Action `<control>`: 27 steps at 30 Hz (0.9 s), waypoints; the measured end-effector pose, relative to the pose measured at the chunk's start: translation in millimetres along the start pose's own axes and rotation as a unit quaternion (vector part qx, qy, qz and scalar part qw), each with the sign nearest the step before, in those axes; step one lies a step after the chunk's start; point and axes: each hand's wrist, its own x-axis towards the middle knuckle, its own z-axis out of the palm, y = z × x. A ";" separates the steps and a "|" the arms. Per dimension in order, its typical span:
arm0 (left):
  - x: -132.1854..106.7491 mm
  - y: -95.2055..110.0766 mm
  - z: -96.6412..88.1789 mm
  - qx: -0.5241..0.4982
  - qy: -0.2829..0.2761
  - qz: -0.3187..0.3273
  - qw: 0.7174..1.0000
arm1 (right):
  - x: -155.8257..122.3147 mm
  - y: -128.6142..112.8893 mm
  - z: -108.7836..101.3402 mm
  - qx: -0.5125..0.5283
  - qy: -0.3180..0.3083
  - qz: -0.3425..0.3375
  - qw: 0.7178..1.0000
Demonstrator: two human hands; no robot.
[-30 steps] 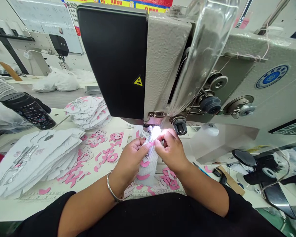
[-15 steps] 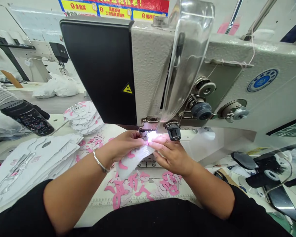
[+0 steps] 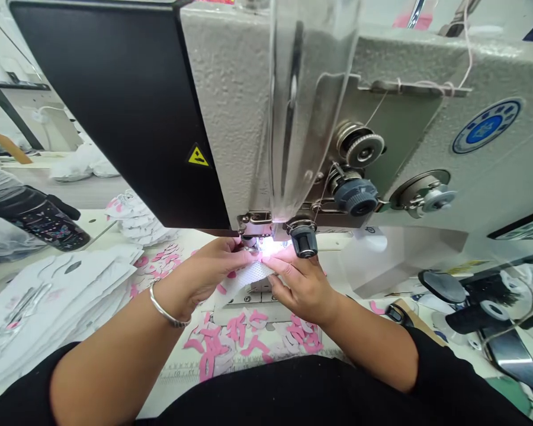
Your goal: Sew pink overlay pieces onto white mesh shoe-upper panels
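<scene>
A white mesh fabric piece (image 3: 244,279) with pink shapes on it lies under my fingertips, its far end at the presser foot (image 3: 250,241) of an industrial sewing machine (image 3: 266,118). The needle area is brightly lit and partly hidden by my fingers. My left hand (image 3: 204,275) pinches the mesh from the left, close to the foot. My right hand (image 3: 297,284) holds it from the right, with its fingertips almost meeting those of the left. A silver bangle (image 3: 166,306) circles my left wrist.
A stack of white cut panels (image 3: 57,302) lies on the table at left, with loose pink cutouts (image 3: 213,346) in front of me. Behind are a further stack (image 3: 137,222) and a patterned bottle (image 3: 39,223). Black machine parts (image 3: 475,307) sit at right.
The mesh piece has swung from pointing down toward me to lying more sideways, its free end toward the left. My left forearm has moved left, and the view has shifted closer to the machine.
</scene>
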 end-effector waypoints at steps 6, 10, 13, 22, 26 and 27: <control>2.3 3.8 5.4 -0.016 -0.004 0.011 1.000 | -0.3 -0.7 2.4 0.004 0.007 0.012 1.000; 3.6 5.0 4.1 -0.022 -0.020 -0.002 1.000 | -0.5 0.6 5.0 0.008 0.002 0.026 1.000; 6.0 1.2 1.9 -0.020 -0.028 0.000 0.999 | 0.0 1.5 5.8 0.008 0.010 0.029 1.000; 7.5 -6.6 -0.4 -0.052 -0.044 0.025 0.997 | 2.6 3.6 4.4 0.033 -0.001 0.037 0.999; 7.6 -8.0 -0.1 -0.060 -0.036 0.024 0.997 | 2.2 3.6 4.4 0.036 0.001 0.044 0.998; 7.6 -8.3 -0.1 -0.059 -0.035 0.024 0.997 | 2.2 3.6 4.2 0.037 0.003 0.043 0.998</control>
